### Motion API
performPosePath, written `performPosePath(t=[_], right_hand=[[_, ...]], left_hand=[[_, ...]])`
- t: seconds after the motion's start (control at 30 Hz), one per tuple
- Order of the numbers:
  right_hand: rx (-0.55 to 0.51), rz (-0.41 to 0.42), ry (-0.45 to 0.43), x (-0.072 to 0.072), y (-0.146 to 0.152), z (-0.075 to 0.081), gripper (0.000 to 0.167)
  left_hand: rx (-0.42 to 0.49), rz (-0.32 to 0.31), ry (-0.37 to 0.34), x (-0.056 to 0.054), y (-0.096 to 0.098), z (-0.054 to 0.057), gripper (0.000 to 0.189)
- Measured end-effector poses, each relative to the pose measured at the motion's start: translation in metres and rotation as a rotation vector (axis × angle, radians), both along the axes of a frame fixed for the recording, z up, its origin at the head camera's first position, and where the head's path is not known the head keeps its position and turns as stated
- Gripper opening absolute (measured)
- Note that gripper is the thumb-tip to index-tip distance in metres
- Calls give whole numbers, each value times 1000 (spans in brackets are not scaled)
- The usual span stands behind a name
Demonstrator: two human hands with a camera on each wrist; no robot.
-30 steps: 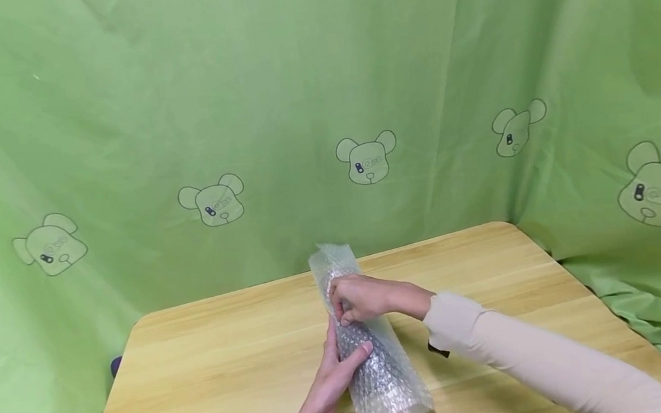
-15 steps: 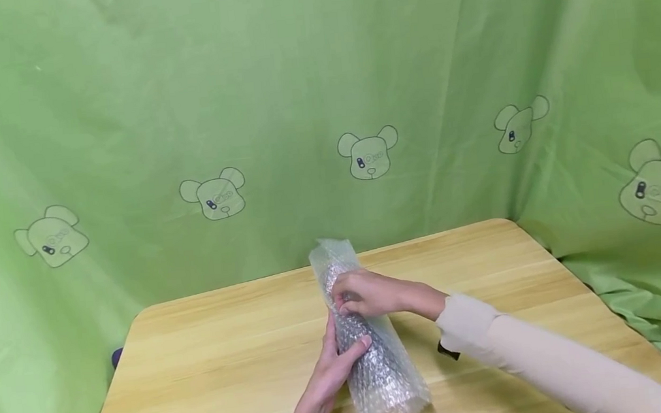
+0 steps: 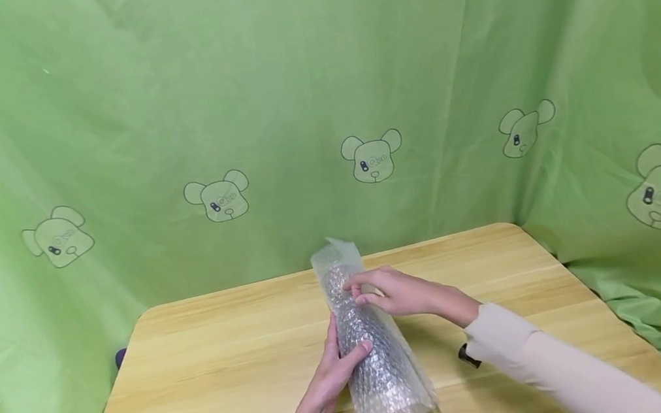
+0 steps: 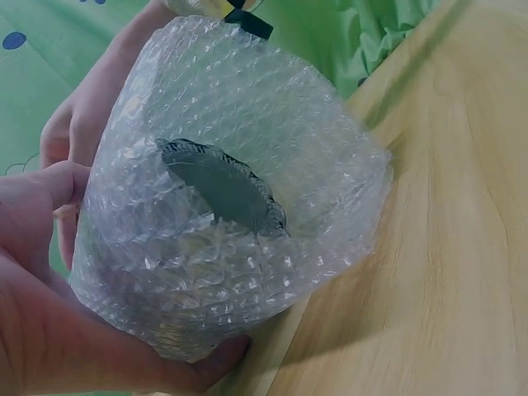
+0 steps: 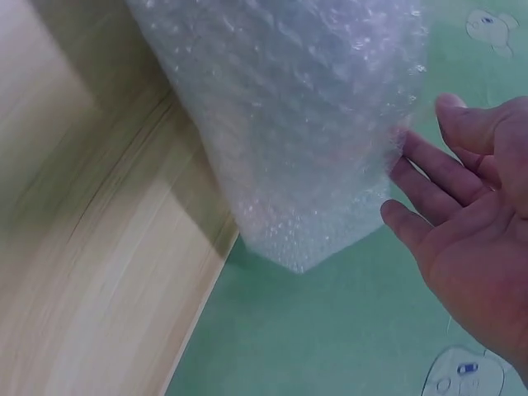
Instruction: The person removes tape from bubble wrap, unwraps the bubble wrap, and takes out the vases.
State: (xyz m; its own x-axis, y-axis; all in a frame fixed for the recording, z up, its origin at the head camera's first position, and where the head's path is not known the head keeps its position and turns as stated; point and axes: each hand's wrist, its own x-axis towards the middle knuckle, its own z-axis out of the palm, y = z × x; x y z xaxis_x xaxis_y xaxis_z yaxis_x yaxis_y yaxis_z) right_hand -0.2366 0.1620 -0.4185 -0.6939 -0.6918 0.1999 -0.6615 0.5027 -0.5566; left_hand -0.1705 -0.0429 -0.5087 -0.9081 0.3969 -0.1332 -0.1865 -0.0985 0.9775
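Our left grip curls round the middle of the bubble wrap, thumb on top; our right grip, loosely spread and pinching nothing, has fingertips at its farther half. We judge the wrap already surrounds a dark-rimmed object, its near end left unclosed, stretched near to far over the bench.

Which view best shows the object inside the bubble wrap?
Left wrist: through the open end of the bubble wrap, the dark-rimmed object shows directly. The head view gives only a greyish shape through the wrap; the right wrist view shows wrap, no clear outline inside.
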Motion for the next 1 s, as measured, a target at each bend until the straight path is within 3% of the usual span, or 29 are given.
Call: performPosePath(t=[0.27, 0.77, 1.0], right_hand=[[-56, -93, 23, 4, 26, -5, 6], [-118, -250, 49, 6, 76, -42, 8], [-84, -285, 42, 5, 91, -65, 33]], left_hand=[[53, -8, -22, -3, -4, 0, 103], [-13, -5, -7, -3, -8, 3, 103], [-21, -7, -14, -2, -9, 1, 102]])
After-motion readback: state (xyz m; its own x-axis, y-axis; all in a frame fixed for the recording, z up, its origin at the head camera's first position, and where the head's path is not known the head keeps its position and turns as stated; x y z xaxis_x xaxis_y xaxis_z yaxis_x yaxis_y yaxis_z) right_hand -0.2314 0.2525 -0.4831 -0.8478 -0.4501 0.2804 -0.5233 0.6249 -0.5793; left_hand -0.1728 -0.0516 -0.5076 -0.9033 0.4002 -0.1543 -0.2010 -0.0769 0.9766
